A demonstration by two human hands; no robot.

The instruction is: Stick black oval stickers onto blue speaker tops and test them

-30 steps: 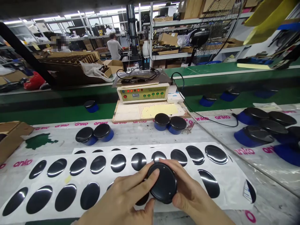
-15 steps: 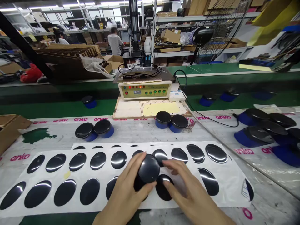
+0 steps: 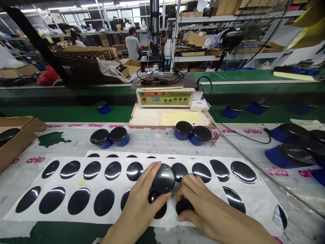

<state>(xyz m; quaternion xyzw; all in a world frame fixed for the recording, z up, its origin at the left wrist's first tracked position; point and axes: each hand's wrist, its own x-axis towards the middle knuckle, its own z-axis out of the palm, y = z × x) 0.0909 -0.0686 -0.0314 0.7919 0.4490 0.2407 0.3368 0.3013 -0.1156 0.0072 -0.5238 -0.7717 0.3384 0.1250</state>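
Note:
My left hand [image 3: 146, 196] grips a round, glossy black-topped piece [image 3: 164, 179] by its edge, with small light marks on its face. It is held above a white sheet [image 3: 87, 218] bearing rows of black discs [image 3: 104, 202]. Beside it, my right hand [image 3: 191, 198] is closed, fingers curled in toward the thumb. A dark disc [image 3: 183, 206] shows between that thumb and the fingers; whether it is held or lies on the sheet is unclear. Anything in the fingertips is hidden. The hands are a small gap apart.
Blue-sided pieces with black lids stand in pairs behind the sheet [image 3: 119, 136] [image 3: 200, 135], and several crowd the right [image 3: 289, 156]. A control box [image 3: 166, 98] sits on a board. A cable [image 3: 236, 154] crosses at right. A cardboard box [image 3: 27, 135] is left. People are far behind.
My right hand has gone from spread fingers to curled ones, over the sheet. The piece in my left hand has turned a little. The whole view has shifted slightly.

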